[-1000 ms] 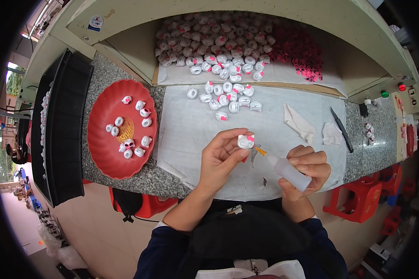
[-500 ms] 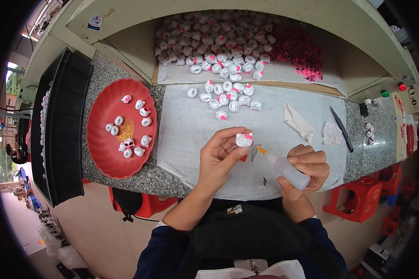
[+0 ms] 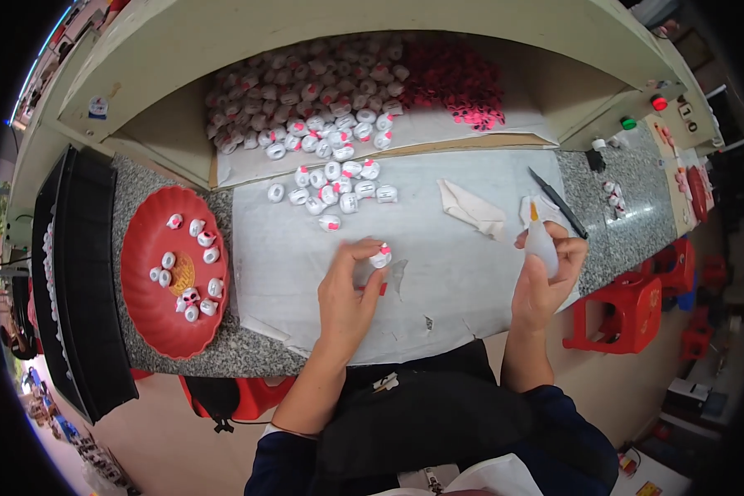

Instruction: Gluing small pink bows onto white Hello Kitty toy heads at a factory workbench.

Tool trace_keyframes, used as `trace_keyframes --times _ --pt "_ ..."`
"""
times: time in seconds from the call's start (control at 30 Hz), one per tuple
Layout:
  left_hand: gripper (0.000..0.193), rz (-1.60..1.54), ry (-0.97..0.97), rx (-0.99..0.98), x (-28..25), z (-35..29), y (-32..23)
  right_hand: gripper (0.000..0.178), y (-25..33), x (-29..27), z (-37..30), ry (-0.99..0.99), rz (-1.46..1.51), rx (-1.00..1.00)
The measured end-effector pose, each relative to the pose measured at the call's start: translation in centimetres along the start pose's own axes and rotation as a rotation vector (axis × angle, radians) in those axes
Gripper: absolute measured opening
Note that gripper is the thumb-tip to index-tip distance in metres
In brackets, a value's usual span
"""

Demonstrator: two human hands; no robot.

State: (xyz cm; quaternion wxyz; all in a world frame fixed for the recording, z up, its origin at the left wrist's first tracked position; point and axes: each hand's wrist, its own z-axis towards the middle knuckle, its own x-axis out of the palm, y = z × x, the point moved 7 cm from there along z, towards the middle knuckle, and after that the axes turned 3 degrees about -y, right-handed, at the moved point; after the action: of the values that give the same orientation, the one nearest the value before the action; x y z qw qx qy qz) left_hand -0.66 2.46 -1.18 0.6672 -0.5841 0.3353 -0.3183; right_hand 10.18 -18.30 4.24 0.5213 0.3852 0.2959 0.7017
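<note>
Bottle [image 3: 541,250] farther from figurine [image 3: 380,257]; nozzle [image 3: 534,212] away

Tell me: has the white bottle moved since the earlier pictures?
Yes: against the black tool, the white bottle has moved right and forward, nearer to it.

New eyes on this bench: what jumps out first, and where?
Probably the big heap of white pieces at the back, with the bright pink pile to its right. Then the red dish on the left, with more white pieces scattered in it. Front and centre, the left hand holds one piece, while the right hand holds a bottle, orange tip up.
</note>
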Motion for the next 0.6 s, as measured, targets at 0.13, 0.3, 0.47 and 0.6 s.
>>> trace_keyframes --times 0.13,0.3,0.47,0.6 --pt "0.026 0.617 0.021 0.253 0.5 0.1 -1.0 0.044 -2.1 -4.8 -0.6 -0.066 -0.126 0.3" --pt "0.036 0.707 0.062 0.322 2.8 0.5 -5.4 0.046 -3.5 -10.2 -1.5 -0.04 -0.166 0.496" --pt "0.029 0.611 0.367 0.591 13.1 4.0 -7.0 0.047 -2.6 -10.0 -1.3 -0.057 -0.002 0.54" --pt "0.026 0.708 0.371 0.628 20.2 6.8 -3.5 0.046 -2.3 -9.2 -1.5 0.021 0.051 0.542"
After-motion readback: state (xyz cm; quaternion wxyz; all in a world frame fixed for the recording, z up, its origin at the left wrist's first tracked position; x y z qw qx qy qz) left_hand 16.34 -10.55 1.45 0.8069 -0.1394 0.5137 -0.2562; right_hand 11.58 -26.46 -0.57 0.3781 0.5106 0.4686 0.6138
